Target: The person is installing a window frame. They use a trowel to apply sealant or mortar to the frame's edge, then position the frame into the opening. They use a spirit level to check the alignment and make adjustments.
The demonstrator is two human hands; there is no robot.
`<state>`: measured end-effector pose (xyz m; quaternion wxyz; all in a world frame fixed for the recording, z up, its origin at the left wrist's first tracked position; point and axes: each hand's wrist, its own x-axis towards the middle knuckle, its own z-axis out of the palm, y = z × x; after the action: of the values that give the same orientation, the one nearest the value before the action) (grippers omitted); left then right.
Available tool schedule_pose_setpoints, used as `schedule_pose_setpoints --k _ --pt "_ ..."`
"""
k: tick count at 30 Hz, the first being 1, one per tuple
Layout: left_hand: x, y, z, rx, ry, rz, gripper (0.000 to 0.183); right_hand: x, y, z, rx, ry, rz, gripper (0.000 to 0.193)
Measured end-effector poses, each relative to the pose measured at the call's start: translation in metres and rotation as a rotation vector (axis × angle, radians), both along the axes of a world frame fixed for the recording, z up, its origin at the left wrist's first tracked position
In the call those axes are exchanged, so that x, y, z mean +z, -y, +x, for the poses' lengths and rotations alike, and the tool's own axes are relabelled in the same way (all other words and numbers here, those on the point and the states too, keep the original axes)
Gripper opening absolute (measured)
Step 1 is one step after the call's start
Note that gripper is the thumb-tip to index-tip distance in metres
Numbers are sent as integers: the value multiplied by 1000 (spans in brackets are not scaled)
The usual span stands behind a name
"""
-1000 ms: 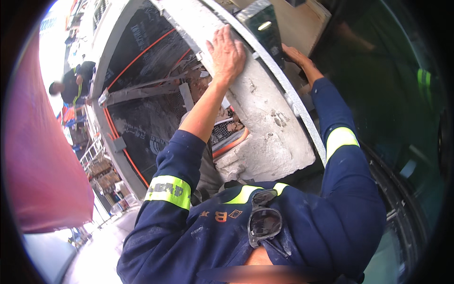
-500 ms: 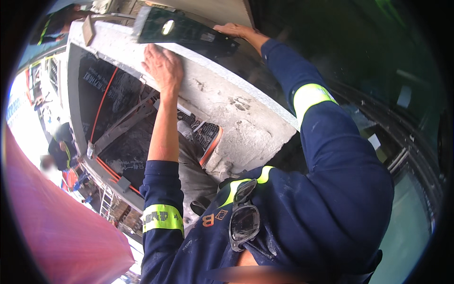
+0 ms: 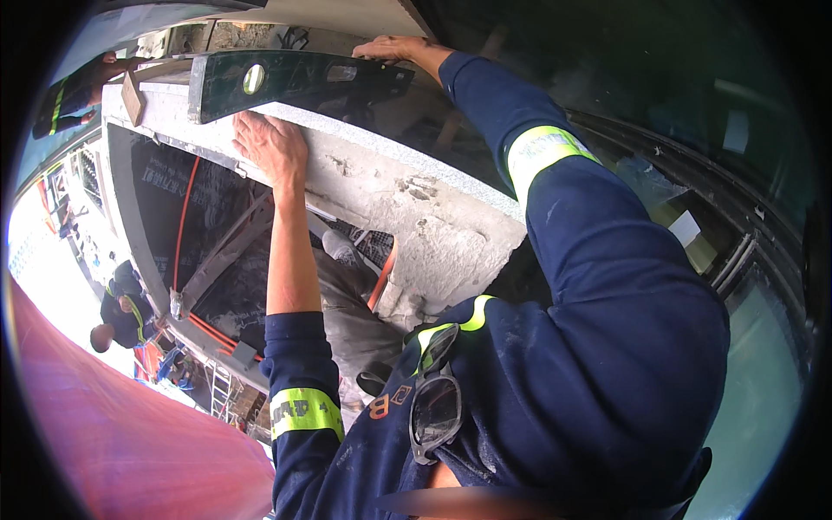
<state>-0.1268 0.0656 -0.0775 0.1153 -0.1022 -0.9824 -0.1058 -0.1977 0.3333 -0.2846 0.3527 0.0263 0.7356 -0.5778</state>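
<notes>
A dark spirit level with a round vial window near its left end stands along the pale stone-like ledge. My left hand lies on the ledge just below the level, its fingers stretched out and somewhat apart, holding nothing. At the level's far edge, toward its right end, is my right hand. Its fingers bend over that edge and seem to hold it, with the fingertips partly hidden. A small brown flat piece leans on the ledge's left end.
Below the ledge, dark printed panels show with an orange cable. A pink sheet hangs at lower left. Persons are at the left, one low and one high. Dark glass borders the right.
The view has shifted, and the level appears further left and more level in the picture. My right hand has moved left along its far edge. My left hand stays on the ledge.
</notes>
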Motion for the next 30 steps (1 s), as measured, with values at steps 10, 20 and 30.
schedule_pose_setpoints --k 10,20,30 --pt "1 -1 -1 11 -6 -53 67 -12 6 -8 -47 -78 42 62" --pt "-21 15 2 19 172 -476 61 0 8 2 -53 -166 -82 68" --pt "31 -14 10 126 51 159 70 74 -9 29 316 -380 212 43"
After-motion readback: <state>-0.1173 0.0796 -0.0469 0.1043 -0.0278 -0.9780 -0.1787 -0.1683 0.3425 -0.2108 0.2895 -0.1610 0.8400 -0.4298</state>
